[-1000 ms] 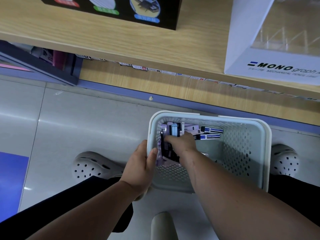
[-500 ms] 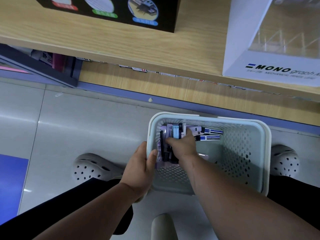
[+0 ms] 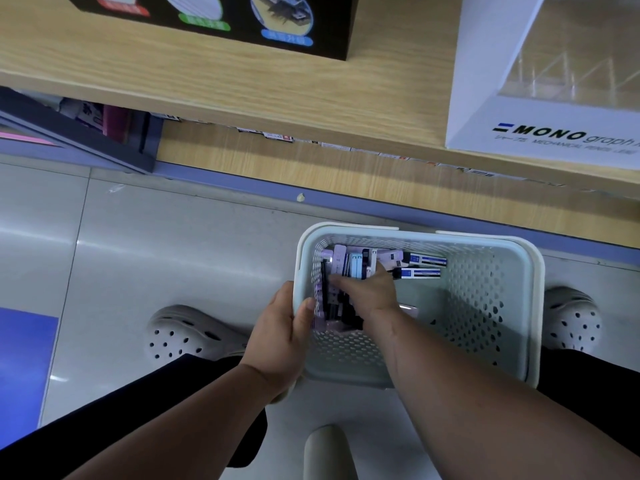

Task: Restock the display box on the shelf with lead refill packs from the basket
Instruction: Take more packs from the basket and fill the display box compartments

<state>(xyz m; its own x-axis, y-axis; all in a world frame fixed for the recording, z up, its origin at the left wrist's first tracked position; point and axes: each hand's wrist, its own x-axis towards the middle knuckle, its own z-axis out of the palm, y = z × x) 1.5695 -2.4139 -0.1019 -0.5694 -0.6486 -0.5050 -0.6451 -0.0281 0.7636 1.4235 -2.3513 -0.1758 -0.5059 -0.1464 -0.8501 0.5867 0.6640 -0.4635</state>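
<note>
Nearest, the left hand [image 3: 277, 337] grips the left rim of the basket [image 3: 533, 306], thumb inside, while the right hand [image 3: 367, 289] lies among the packs [image 3: 426, 261] in its left half, grip unclear; beyond the basket, the box [image 3: 540, 133] stands on the shelf [image 3: 242, 91].

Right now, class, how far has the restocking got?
Done: nothing visible; the display box looks empty in the compartments shown. In hand: the left hand grips the basket rim while the right hand reaches among the lead refill packs; a grip can't be confirmed. Left: lifting packs to the shelf and filling the box.
</note>
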